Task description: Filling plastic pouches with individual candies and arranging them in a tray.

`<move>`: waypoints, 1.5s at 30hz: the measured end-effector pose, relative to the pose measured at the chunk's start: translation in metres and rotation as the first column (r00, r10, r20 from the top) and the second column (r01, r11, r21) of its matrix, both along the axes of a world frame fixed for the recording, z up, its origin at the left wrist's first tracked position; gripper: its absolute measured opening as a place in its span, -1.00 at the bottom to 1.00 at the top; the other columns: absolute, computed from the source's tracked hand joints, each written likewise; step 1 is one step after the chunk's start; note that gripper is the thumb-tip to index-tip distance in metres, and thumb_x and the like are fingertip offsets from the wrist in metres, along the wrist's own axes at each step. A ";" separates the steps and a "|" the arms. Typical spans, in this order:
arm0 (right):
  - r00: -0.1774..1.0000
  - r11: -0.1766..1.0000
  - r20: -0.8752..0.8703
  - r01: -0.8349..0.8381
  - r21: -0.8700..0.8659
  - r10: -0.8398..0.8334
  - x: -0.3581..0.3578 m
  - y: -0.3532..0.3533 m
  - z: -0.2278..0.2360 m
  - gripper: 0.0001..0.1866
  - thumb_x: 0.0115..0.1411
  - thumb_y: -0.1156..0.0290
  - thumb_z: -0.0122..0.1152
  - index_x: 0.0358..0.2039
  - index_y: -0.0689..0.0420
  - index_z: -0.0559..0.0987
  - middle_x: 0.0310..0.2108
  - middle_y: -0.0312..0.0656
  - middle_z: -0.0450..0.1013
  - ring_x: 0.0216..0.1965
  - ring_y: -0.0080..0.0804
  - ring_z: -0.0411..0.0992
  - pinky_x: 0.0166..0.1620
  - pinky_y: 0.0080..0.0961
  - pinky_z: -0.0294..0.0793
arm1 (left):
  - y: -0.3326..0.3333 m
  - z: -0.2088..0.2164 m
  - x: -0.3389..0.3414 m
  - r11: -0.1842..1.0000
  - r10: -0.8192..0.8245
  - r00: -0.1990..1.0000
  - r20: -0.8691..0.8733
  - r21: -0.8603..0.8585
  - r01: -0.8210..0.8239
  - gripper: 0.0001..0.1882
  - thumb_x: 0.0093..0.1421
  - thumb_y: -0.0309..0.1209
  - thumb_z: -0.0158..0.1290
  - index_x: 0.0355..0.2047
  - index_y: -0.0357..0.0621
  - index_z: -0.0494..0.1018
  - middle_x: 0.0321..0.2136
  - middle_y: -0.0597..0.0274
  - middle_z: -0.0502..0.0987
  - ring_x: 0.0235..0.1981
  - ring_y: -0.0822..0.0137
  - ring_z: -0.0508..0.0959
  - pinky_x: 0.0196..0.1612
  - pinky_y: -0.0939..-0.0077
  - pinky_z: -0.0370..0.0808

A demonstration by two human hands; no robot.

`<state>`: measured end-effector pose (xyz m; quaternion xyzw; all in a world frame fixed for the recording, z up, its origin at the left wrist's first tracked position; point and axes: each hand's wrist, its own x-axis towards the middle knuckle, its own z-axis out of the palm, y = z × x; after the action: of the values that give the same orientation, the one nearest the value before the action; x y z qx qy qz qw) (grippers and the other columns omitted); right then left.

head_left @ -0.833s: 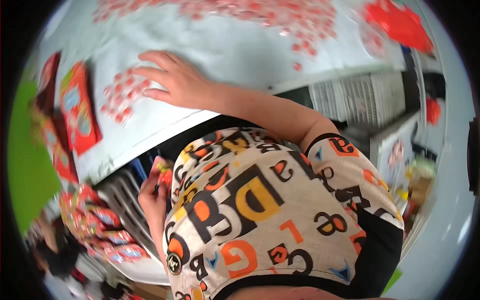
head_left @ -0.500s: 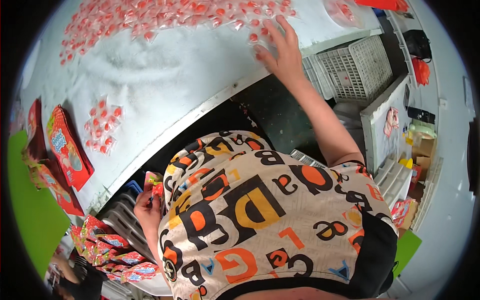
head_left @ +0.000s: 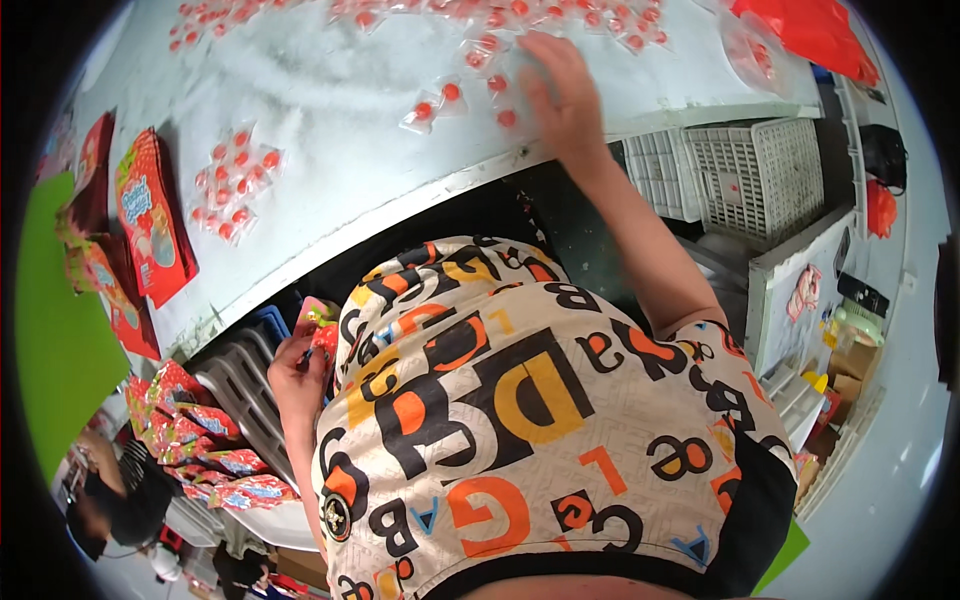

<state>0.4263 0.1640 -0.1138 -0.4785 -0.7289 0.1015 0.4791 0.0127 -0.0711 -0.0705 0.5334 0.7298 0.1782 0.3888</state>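
At left, a red pouch [head_left: 155, 225] lies near a small cluster of wrapped red sweets [head_left: 241, 159]; lower left, the left hand [head_left: 297, 368] grips a red packet [head_left: 322, 318]; upper centre, loose sweets [head_left: 497, 84], the right hand [head_left: 565, 100] open beside them, blur hiding any contact.

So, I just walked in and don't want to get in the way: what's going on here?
Someone is at a white table with wrapped red sweets on it. Their right hand, slightly blurred, is beside a few loose sweets, with many more spread farther back. Their left hand, in front of the table, holds a red packet. A small group of sweets lies apart on the left, near some red bags.
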 end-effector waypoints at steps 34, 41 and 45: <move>0.931 0.794 -0.360 -0.262 -0.549 0.058 -0.038 0.012 0.020 -0.74 0.37 0.49 0.05 0.03 0.19 0.56 -0.04 -0.19 0.51 -0.20 -0.52 0.53 -0.14 -0.62 0.54 | 0.008 0.004 -0.001 1.000 -0.022 0.999 -0.031 -0.020 0.022 -0.80 0.10 -0.66 0.13 -0.23 -0.31 0.61 -0.24 0.10 0.61 -0.31 0.29 0.62 -0.28 0.56 0.52; 0.931 0.898 0.019 -0.346 -0.270 0.364 -0.087 -0.011 0.015 -0.32 0.10 0.21 0.43 0.20 0.15 0.41 0.22 0.12 0.22 0.22 0.07 0.25 0.19 -0.17 0.35 | 0.005 0.007 0.001 1.000 -0.026 0.999 -0.030 0.000 0.026 -0.80 0.11 -0.63 0.12 -0.24 -0.32 0.61 -0.21 0.08 0.61 -0.31 0.29 0.62 -0.28 0.55 0.52; 0.902 0.886 0.143 -0.353 -0.301 0.408 -0.113 -0.011 0.012 -0.27 0.15 0.15 0.38 0.28 0.09 0.34 0.32 0.13 0.12 0.32 0.10 0.15 0.32 -0.14 0.16 | 0.004 0.005 0.001 1.000 0.012 1.000 -0.020 -0.018 -0.012 -0.80 0.11 -0.64 0.12 -0.23 -0.31 0.61 -0.21 0.09 0.61 -0.34 0.29 0.62 -0.29 0.54 0.52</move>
<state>0.3133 0.1527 -0.1020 -0.3933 -0.8332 0.2423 0.3041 0.0134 -0.0671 -0.0658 0.5272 0.7383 0.1685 0.3855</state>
